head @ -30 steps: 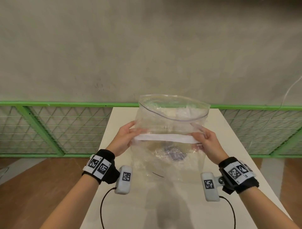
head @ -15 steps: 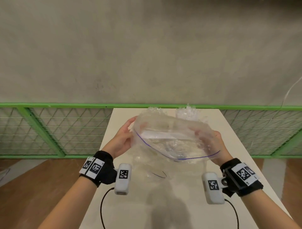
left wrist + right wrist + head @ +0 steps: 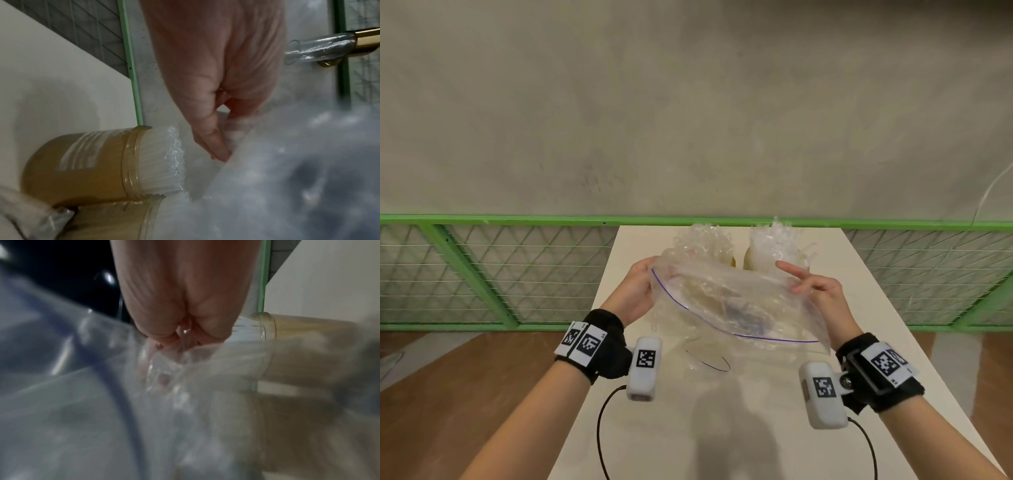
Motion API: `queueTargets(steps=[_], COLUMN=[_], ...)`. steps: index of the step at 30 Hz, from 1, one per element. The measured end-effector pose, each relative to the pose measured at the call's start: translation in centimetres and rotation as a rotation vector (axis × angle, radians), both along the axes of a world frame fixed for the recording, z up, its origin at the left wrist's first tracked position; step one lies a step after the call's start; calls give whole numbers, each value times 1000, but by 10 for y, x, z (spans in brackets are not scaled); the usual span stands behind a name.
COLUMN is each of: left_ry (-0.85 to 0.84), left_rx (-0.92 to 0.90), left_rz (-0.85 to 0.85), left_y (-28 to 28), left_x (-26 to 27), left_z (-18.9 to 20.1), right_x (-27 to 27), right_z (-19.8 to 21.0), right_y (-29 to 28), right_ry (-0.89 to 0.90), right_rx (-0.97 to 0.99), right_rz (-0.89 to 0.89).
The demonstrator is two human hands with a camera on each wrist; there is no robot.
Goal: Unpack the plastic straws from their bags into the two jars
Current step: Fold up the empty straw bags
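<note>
I hold a large clear zip bag (image 3: 736, 301) with a blue seal line above the table, its mouth turned toward me. My left hand (image 3: 645, 279) grips its left edge, thumb (image 3: 213, 146) pressed on the plastic. My right hand (image 3: 799, 286) pinches the right edge (image 3: 164, 363) with its index finger sticking out. Behind the bag stand two amber jars, the left jar (image 3: 82, 165) and the right jar (image 3: 755, 262), both packed with clear straws (image 3: 774, 236). Something dark shows blurred through the bag; I cannot tell what.
Another crumpled clear bag (image 3: 705, 358) lies on the white table (image 3: 681, 431) under the held one. A green mesh fence (image 3: 482, 274) runs behind the table before a grey wall. Wooden floor lies at both sides.
The bag has come down from upright, its mouth tipping toward me, so the two jars now show behind it. My right index finger has lifted off the plastic.
</note>
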State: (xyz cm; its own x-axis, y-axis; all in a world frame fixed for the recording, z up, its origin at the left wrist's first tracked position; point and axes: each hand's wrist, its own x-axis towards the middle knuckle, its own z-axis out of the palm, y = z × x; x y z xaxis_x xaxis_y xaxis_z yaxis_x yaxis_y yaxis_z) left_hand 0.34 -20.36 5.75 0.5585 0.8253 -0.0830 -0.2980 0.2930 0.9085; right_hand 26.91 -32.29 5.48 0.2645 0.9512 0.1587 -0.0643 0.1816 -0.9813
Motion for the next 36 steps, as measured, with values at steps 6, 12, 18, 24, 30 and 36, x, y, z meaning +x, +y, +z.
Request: queueTargets(steps=[6, 12, 18, 24, 30, 36], left_ry=[100, 213, 246, 348, 227, 282], left_rx=[-216, 55, 124, 232, 62, -64], left_rz=[-180, -20, -92, -188, 49, -47], left_y=[4, -3, -1, 2, 2, -3], left_x=[-14, -4, -5, -12, -9, 4], left_z=[-2, -10, -11, -13, -28, -37], right_x=[13, 15, 7, 14, 17, -2], right_z=[-7, -13, -16, -8, -11, -15], right_y=[10, 14, 6, 11, 11, 14], right_ry=[-89, 191, 23, -104, 136, 163], right_rx=[-2, -262, -427, -387, -324, -286], right_rz=[-164, -80, 181, 8, -85, -67])
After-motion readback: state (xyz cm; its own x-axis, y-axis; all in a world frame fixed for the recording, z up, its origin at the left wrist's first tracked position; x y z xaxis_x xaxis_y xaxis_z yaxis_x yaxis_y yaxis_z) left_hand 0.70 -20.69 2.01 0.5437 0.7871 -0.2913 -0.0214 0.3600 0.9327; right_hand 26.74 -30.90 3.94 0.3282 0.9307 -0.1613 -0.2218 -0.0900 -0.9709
